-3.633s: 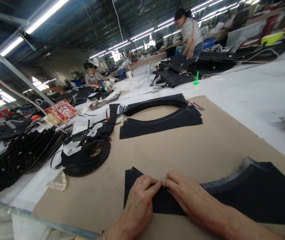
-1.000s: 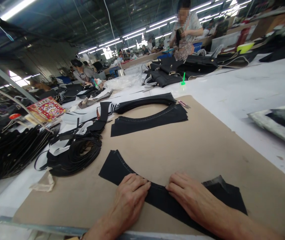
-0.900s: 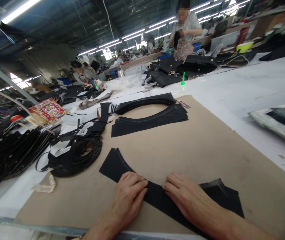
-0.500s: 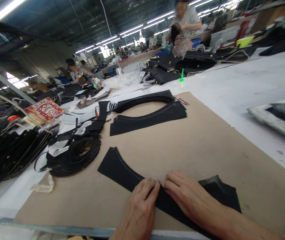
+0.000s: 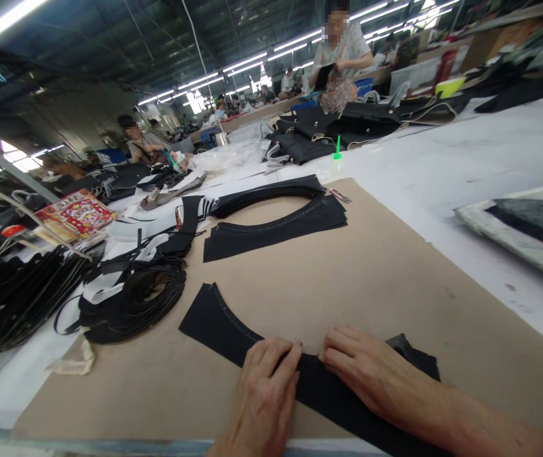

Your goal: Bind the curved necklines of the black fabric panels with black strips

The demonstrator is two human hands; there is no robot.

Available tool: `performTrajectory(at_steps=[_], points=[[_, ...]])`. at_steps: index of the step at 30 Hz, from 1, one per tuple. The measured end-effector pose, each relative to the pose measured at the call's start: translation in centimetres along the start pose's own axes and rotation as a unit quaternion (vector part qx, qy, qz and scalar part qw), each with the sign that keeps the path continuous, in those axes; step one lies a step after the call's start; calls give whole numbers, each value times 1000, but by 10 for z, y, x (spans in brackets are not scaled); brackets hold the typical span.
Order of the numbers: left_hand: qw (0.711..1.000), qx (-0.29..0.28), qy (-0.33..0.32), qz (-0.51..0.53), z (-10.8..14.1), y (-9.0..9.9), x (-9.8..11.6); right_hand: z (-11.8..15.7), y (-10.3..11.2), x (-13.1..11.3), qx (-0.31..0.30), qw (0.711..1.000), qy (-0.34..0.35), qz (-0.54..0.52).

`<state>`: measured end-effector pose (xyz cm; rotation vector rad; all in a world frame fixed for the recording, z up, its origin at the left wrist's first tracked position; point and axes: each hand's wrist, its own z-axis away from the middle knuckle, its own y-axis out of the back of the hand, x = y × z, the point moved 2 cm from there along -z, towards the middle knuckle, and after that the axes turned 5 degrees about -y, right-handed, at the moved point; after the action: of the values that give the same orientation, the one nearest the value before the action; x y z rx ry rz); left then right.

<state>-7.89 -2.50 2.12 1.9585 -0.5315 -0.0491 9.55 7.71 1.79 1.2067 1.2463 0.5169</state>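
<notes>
Left hand (image 5: 266,387), right hand (image 5: 364,365) bunched on black panel (image 5: 316,387) | pinch unclear | long axis slants leftward-away | concave edge (image 5: 234,322) faces forward

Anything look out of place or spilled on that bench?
A cream scrap straddles the left edge of the brown sheet; it looks stray, being crumpled and well apart from the nearest curved black piece. No spill shows.

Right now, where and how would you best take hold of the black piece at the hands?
Probably pinch the black piece at its flared left end, coming from the left. That end, uncovered, seems to lie flat on the brown sheet, so slip a fingertip under its edge; the left hand and right hand cover parts farther along.
</notes>
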Motion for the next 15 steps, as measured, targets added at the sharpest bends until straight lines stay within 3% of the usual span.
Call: performTrajectory(at_steps=[4,8,15], points=[[998,-31,-10,56,-7,-7,8,-1,2,-1,9,1000,6,-4],[998,-34,-51,12,-5,-9,13,2,0,0,13,1000,9,-8],[995,-63,-78,-19,-3,8,-10,-7,-14,-13,54,998,1,40]])
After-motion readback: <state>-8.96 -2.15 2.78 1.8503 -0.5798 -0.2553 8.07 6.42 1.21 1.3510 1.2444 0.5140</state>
